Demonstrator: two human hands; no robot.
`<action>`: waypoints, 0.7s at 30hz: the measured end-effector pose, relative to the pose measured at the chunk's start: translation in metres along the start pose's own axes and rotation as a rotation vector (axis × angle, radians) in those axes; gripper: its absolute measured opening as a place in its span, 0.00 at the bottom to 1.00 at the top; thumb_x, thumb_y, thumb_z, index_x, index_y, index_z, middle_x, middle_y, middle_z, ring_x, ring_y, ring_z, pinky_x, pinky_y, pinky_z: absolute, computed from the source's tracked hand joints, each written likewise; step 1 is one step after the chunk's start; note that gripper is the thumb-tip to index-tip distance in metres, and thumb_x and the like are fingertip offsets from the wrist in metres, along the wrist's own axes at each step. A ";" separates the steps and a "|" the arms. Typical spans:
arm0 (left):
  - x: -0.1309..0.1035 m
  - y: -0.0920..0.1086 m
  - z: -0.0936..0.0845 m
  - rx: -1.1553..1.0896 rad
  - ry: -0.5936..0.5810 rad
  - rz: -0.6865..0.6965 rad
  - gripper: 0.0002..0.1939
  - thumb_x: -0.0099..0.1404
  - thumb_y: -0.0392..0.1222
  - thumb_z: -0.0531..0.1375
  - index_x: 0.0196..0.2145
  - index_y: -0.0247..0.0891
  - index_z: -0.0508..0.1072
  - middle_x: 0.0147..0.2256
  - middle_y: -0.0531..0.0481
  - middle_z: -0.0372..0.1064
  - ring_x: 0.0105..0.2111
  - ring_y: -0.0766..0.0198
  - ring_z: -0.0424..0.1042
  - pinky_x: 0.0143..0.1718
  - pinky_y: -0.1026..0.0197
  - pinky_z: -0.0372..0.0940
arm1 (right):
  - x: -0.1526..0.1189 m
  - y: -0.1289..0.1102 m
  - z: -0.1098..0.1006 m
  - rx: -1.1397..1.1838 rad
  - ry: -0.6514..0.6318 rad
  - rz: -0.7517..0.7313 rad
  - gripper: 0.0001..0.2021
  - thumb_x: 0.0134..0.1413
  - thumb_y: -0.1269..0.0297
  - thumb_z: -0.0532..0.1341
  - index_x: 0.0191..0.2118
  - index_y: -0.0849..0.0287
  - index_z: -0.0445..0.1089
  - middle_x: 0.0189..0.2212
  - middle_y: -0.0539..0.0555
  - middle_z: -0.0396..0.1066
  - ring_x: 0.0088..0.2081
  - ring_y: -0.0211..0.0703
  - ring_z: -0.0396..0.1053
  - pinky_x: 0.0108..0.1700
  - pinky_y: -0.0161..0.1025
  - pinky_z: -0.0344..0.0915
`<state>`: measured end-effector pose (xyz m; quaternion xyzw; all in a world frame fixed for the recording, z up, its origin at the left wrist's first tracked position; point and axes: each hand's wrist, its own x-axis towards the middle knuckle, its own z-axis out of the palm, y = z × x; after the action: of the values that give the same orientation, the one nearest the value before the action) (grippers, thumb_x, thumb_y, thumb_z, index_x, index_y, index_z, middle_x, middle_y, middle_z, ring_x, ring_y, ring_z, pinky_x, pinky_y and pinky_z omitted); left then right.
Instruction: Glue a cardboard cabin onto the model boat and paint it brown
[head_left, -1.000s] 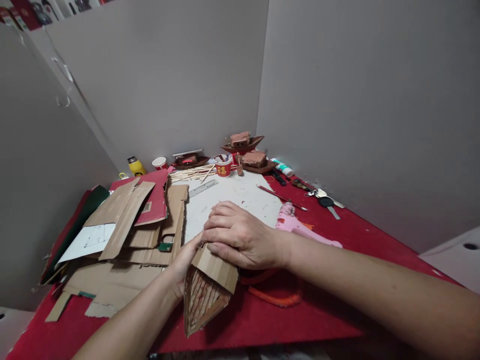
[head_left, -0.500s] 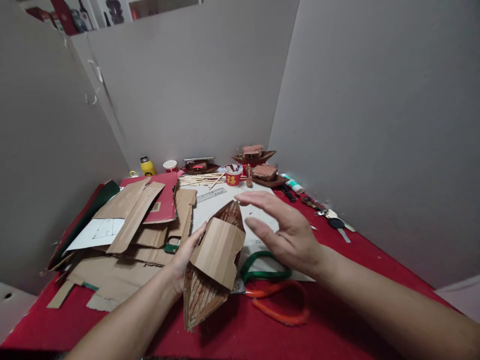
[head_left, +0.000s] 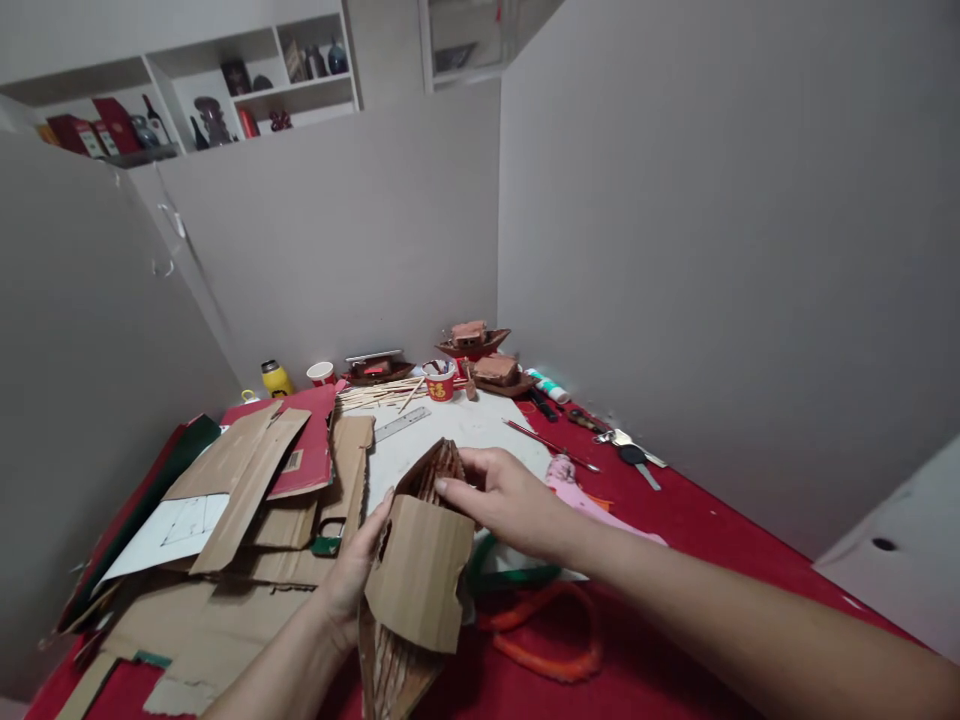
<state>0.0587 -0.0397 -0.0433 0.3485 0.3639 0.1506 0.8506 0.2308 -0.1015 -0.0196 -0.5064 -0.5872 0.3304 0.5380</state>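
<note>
A cardboard model boat [head_left: 401, 655] with a curved cardboard canopy [head_left: 420, 570] over its middle is held up above the red table. My left hand [head_left: 352, 580] grips its left side, with the thumb along the canopy edge and the other fingers hidden beneath. At the far pointed end, my right hand [head_left: 502, 500] pinches the right side wall, thumb inside the hull and fingers outside. Brown ridged strips line the inside of the hull. Just under my right forearm lie scissors with one green handle [head_left: 510, 575] and one orange handle [head_left: 555, 640]; their blades are mostly hidden behind the boat.
Cut cardboard sheets [head_left: 225, 620] pile up on the left. Finished boats [head_left: 499, 372], a red paper cup [head_left: 440, 382], wooden sticks [head_left: 379, 395] and a yellow bottle [head_left: 276, 378] stand at the back. A steel ruler [head_left: 401, 425], paintbrush [head_left: 547, 442] and keys [head_left: 634, 450] lie farther in.
My right hand has moved from hovering open beside the boat to pinching its far end. The view has shifted, showing more of the shelves and a pink item on the right.
</note>
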 end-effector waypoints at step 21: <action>0.019 0.012 -0.017 0.028 0.021 0.549 0.26 0.65 0.46 0.59 0.59 0.44 0.61 0.47 0.45 0.72 0.41 0.55 0.76 0.38 0.56 0.72 | 0.030 0.028 -0.030 0.207 0.441 0.354 0.10 0.49 0.70 0.58 0.40 0.61 0.66 0.33 0.54 0.73 0.23 0.35 0.70 0.15 0.27 0.62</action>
<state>0.0593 -0.0134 -0.0535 0.4441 0.2666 0.3742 0.7692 0.2692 -0.0701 -0.0305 -0.6031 -0.3218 0.3592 0.6353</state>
